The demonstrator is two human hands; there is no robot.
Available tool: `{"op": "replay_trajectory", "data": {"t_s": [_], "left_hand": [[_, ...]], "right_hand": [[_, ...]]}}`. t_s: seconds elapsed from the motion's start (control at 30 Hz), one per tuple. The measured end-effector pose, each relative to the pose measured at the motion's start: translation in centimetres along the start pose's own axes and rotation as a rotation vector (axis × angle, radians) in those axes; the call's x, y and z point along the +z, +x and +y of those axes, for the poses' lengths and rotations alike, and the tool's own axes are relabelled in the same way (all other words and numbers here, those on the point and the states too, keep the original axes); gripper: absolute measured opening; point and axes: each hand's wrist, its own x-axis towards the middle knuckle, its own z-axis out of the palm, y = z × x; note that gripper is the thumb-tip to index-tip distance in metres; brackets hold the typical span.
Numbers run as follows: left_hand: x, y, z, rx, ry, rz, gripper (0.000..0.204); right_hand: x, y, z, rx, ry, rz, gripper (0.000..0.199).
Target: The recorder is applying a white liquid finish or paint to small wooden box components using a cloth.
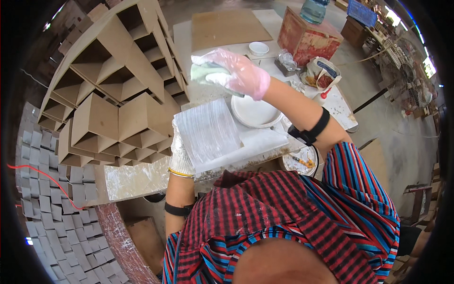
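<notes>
My right hand [241, 73], in a pinkish see-through glove, is raised over the table with its fingers closed around a pale green sponge [206, 73] smeared with white. Beneath that wrist is a round white dish [257, 112] with white stuff in it. To its left lies a thick stack of thin, whitish, see-through sheets [208, 130], on a larger white sheet [265, 143]. Along the stack's left edge rests my left hand [181, 151] in a white knitted glove. Its fingers are partly hidden by the stack, so their grip is unclear.
Brown cardboard compartment units [116, 61] pile up on the left. Behind stand a cardboard sheet [229, 29], a small white bowl [258, 48] and a red box [307, 38] with a water jug [313, 10]. A bag [321, 73] and a bottle [322, 96] sit at the right. Grey blocks [71, 213] cover the lower left.
</notes>
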Motion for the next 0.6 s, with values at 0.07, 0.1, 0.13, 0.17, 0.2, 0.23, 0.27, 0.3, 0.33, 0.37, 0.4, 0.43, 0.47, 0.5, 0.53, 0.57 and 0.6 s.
{"op": "replay_trajectory", "data": {"t_s": [0.07, 0.1, 0.13, 0.17, 0.2, 0.23, 0.27, 0.3, 0.33, 0.37, 0.4, 0.43, 0.47, 0.5, 0.53, 0.57, 0.6], "left_hand": [[-1.1, -0.2, 0.0, 0.024, 0.01, -0.026, 0.064], [-1.7, 0.1, 0.0, 0.029, 0.011, -0.085, 0.064], [-1.9, 0.3, 0.0, 0.033, 0.015, -0.144, 0.064], [-2.1, 0.2, 0.0, 0.034, 0.007, -0.12, 0.064], [-2.2, 0.1, 0.0, 0.036, 0.0, -0.094, 0.064], [-2.4, -0.1, 0.1, 0.039, -0.007, -0.068, 0.064], [-2.4, -0.3, 0.2, 0.043, -0.012, -0.044, 0.063], [-1.9, 0.4, 0.0, 0.015, -0.007, -0.051, 0.063], [-1.2, 1.1, -0.3, -0.014, -0.001, -0.06, 0.063], [-1.2, 0.4, -0.2, 0.006, -0.018, -0.045, 0.064], [-1.3, 0.1, 0.0, 0.022, -0.028, -0.032, 0.064], [-1.4, -0.1, 0.2, 0.038, -0.037, -0.02, 0.064], [-1.5, -0.3, 0.4, 0.054, -0.046, -0.01, 0.064], [-1.5, -0.1, 0.4, 0.071, -0.078, -0.171, 0.06], [-1.5, 0.3, 0.5, 0.089, -0.11, -0.332, 0.056], [-1.4, 0.7, 0.5, 0.107, -0.142, -0.493, 0.052], [-1.0, -0.6, 1.0, 0.155, -0.082, -0.387, 0.051]], "right_hand": [[1.6, -0.8, -1.6, -0.221, -0.225, -0.048, 0.047], [2.9, -1.5, -2.3, -0.242, -0.197, -0.145, 0.048], [3.9, -1.9, -2.5, -0.264, -0.168, -0.241, 0.049], [4.4, -2.2, -2.2, -0.321, -0.22, -0.254, 0.05], [4.9, -2.5, -1.9, -0.38, -0.271, -0.267, 0.05], [5.3, -2.6, -1.7, -0.44, -0.321, -0.281, 0.051], [5.2, -1.8, -1.8, -0.325, -0.278, -0.221, 0.052], [3.7, -0.6, -1.8, -0.189, -0.267, -0.137, 0.052], [1.8, -0.1, -1.4, -0.055, -0.255, -0.049, 0.053], [1.1, 1.1, -0.7, -0.138, -0.32, -0.005, 0.053], [0.8, 1.8, -0.2, -0.221, -0.385, 0.041, 0.053], [1.0, 1.6, 0.0, -0.284, -0.335, 0.043, 0.052], [1.8, 1.3, 0.1, -0.297, -0.319, 0.008, 0.05], [2.4, 0.8, -0.3, -0.3, -0.314, -0.026, 0.049], [2.8, 0.6, -0.4, -0.302, -0.31, -0.06, 0.047], [3.6, 0.2, 0.7, -0.335, -0.335, -0.141, 0.045], [4.3, 0.1, -0.5, -0.337, -0.322, -0.153, 0.046]]}}
